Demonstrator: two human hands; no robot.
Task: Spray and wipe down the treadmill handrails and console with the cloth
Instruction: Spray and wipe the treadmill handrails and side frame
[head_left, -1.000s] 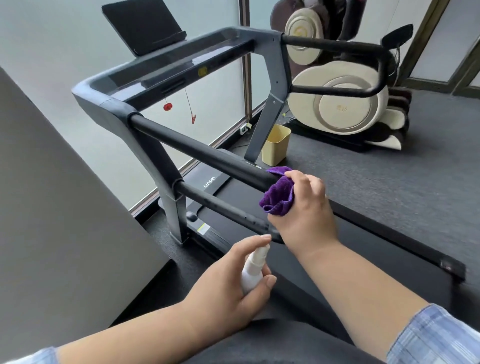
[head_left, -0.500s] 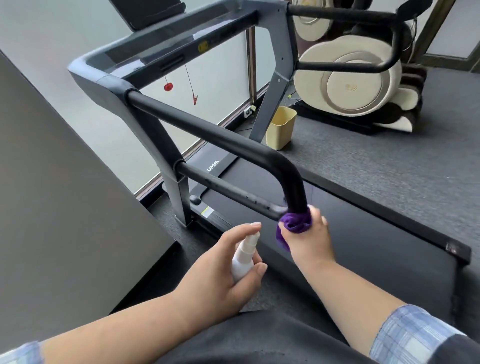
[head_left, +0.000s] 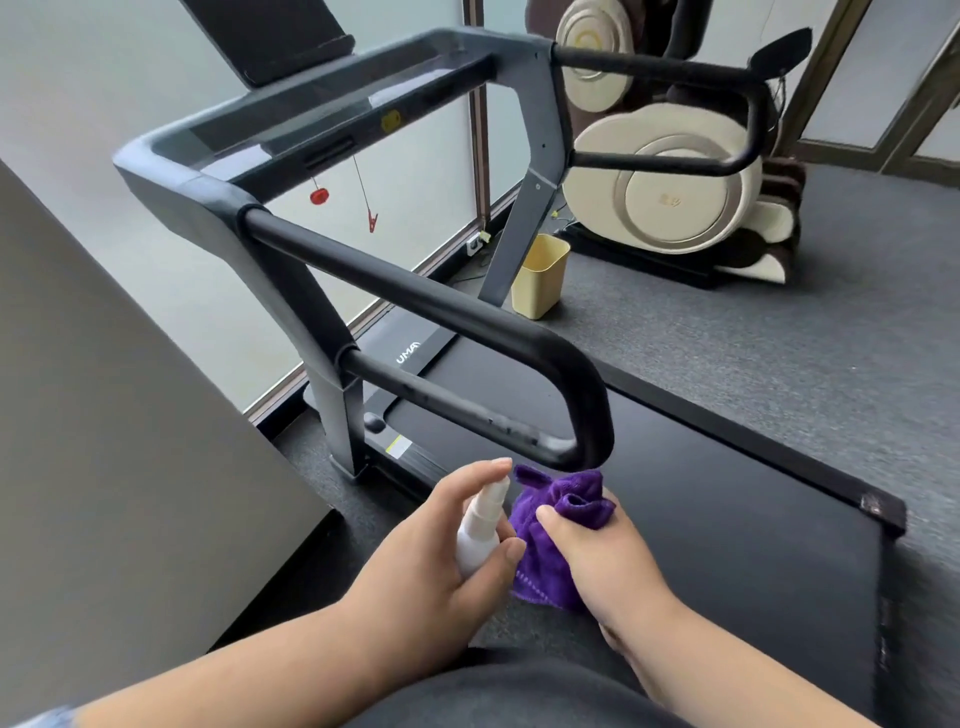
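Note:
The near black handrail (head_left: 415, 299) of the treadmill loops from the grey console frame (head_left: 291, 130) round to a lower bar (head_left: 447, 402). Just below the loop's bend, my right hand (head_left: 597, 561) holds a bunched purple cloth (head_left: 550, 540), clear of the rail. My left hand (head_left: 441, 561) grips a small white spray bottle (head_left: 480, 525) upright, with the index finger lying on its top. The bottle's nozzle sits close beside the cloth. The far handrail (head_left: 675, 67) runs along the other side. A dark tablet screen (head_left: 270, 36) stands on the console.
The black running belt (head_left: 701, 493) lies below my hands. A grey panel (head_left: 104, 441) rises at my left. A yellow bin (head_left: 540, 275) stands on the carpet past the treadmill, and a cream massage chair (head_left: 670, 192) stands behind the far rail. A red safety clip (head_left: 372, 221) hangs from the console.
My right hand has slid the cloth down round the handrail's bend and off its lower end. It now holds the cloth beside the spray bottle, which stayed low in my left hand.

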